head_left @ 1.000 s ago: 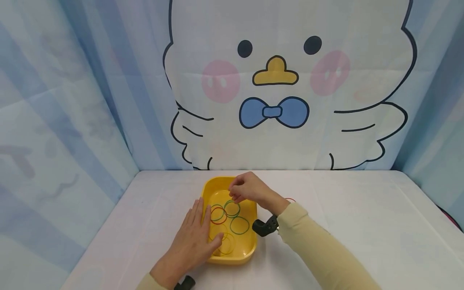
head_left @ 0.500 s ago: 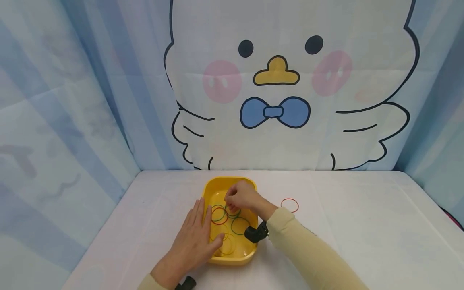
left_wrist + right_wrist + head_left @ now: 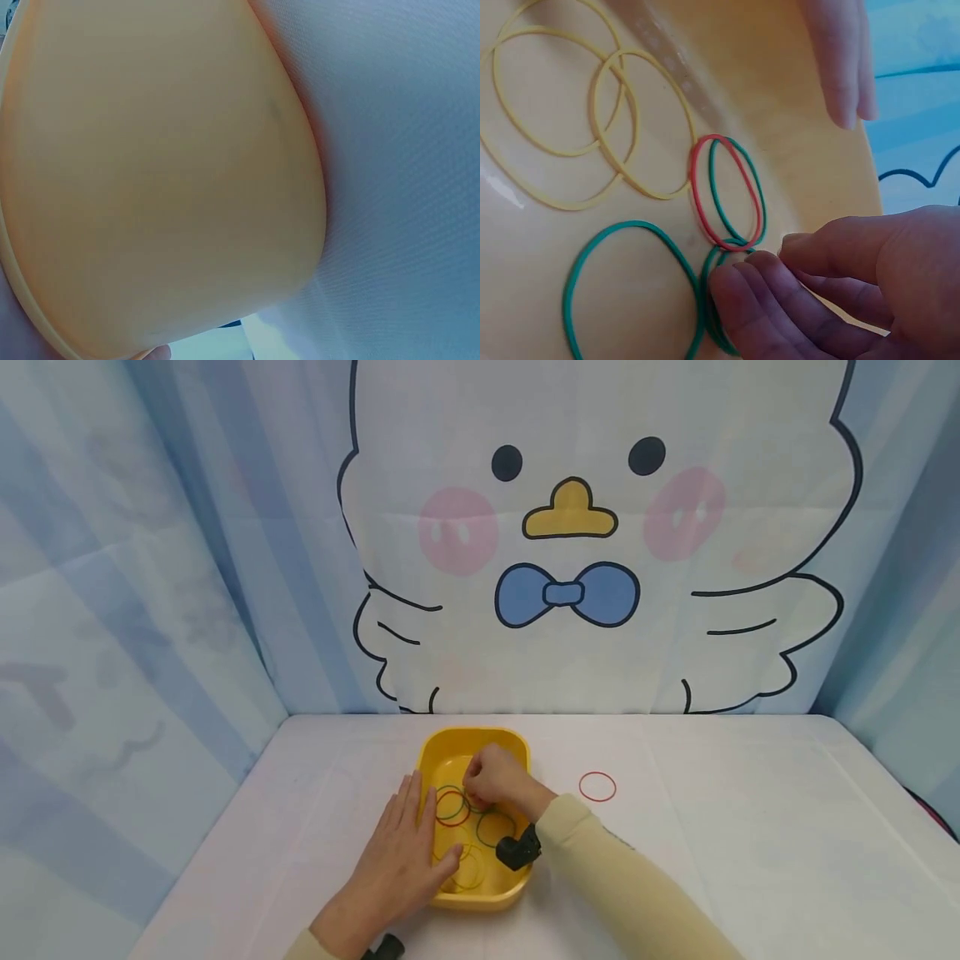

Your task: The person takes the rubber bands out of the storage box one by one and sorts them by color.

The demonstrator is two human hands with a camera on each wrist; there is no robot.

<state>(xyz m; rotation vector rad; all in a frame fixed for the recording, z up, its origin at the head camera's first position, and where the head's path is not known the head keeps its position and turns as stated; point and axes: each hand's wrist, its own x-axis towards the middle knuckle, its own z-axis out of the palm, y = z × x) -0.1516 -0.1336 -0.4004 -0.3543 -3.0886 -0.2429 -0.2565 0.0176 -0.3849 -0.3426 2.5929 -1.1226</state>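
Note:
My left hand (image 3: pixel 405 847) rests along the left rim of a yellow tray (image 3: pixel 474 900), fingers straight and thumb over the near part. In the left wrist view the tray's outer wall (image 3: pixel 165 172) fills most of the picture. Inside the tray, my right hand (image 3: pixel 501 778) reaches down, its fingertips (image 3: pixel 731 289) over a pair of overlapping green rubber bands (image 3: pixel 708 315). A slight gap shows between thumb and fingers. Close by, a red rubber band (image 3: pixel 694 180) overlaps another green one. Yellow rubber bands (image 3: pixel 594 105) lie nearer me, beside a single green rubber band (image 3: pixel 567 300).
Another red rubber band (image 3: pixel 597 772) lies on the white table (image 3: pixel 720 843), right of the tray. Behind the table hangs a curtain (image 3: pixel 570 668) with a cartoon bird. A black wrist camera (image 3: pixel 517 850) on the right arm overlaps the tray's right rim.
My right hand has moved from above the tray's far right part down and nearer, onto the green rubber bands. The red band on the table has come into full view. The left hand stays put.

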